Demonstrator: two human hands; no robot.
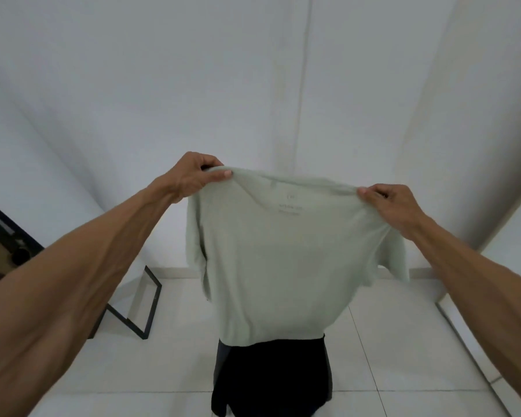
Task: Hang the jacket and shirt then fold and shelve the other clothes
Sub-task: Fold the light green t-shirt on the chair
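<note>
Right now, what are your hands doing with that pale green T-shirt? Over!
Both pinching a shoulder: left hand, right hand. Held up, hanging flat: pale green short-sleeved T-shirt. Below its hem, partly hidden: black garment.

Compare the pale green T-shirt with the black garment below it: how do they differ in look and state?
Colour: the pale green T-shirt is light, the black garment dark.
Hold: the left hand and right hand pinch the T-shirt's shoulders; no hand visibly touches the black garment.
View: the T-shirt shows spread wide; the black garment shows only beneath the T-shirt's hem.
Both are soft cloth.
</note>
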